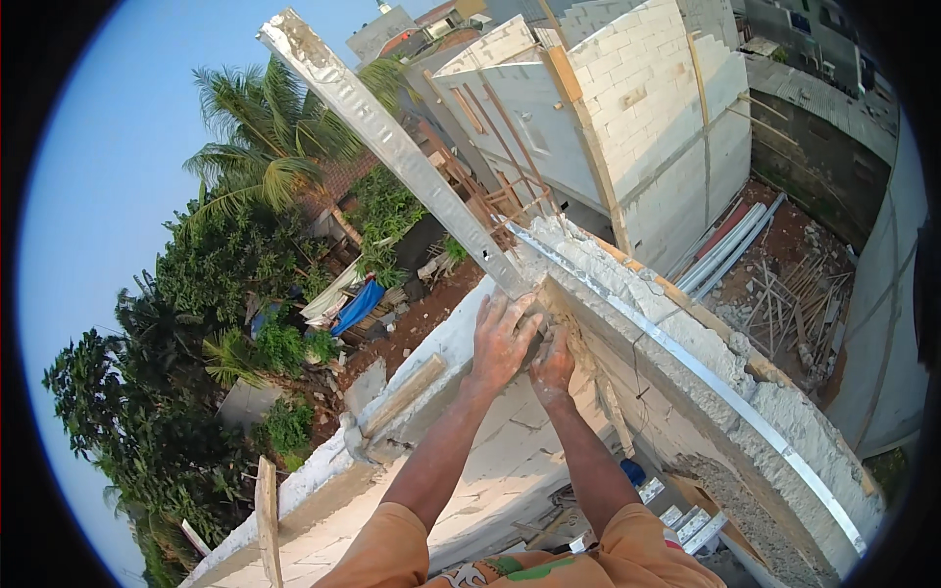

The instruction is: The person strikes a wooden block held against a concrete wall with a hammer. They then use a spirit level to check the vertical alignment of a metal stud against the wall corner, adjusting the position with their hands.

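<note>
A long silvery metal channel [392, 147], smeared with dried mortar, rises at a slant from the wall corner toward the upper left. Around its lower end the fingers of my left hand [502, 343] are curled, pressing against the corner. Just right of it and lower, my right hand [553, 365] is closed at the corner's inner edge; what it grips is hidden. On the wall top to the left lies a hammer [400, 397], its wooden handle toward my hands and its head [355, 439] near the edge.
A thin metal strip [706, 377] runs along the rough right-hand wall top [814, 431]. A wooden stake [267, 519] stands by the left wall. Beyond are a block building [657, 108], pipes [730, 250], timber scraps [799, 304], trees and a blue tarp [361, 307], far below.
</note>
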Available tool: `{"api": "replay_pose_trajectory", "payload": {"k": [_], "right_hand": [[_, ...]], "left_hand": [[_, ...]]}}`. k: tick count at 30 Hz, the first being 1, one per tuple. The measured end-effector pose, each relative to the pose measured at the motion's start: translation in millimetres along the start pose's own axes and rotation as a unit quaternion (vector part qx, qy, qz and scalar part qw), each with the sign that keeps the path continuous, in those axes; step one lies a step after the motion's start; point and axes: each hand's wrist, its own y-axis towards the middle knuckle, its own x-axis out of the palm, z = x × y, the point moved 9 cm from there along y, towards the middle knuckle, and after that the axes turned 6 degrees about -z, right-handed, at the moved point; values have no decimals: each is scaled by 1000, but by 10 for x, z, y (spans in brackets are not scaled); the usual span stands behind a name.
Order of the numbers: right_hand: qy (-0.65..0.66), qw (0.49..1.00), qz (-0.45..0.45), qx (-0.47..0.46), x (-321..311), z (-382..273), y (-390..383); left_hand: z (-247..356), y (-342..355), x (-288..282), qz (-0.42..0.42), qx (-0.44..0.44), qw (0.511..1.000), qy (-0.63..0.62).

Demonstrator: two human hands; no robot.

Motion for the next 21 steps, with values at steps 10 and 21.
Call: {"api": "replay_pose_trajectory", "payload": {"k": [10,21], "right_hand": [[3,998,42,-40,-61,98,9],[43,998,37,38,-187,276,-52]], "left_hand": [[-192,168,-240,206,-171,894,-358],[-307,78,8,18,-243,940,-238]]}}
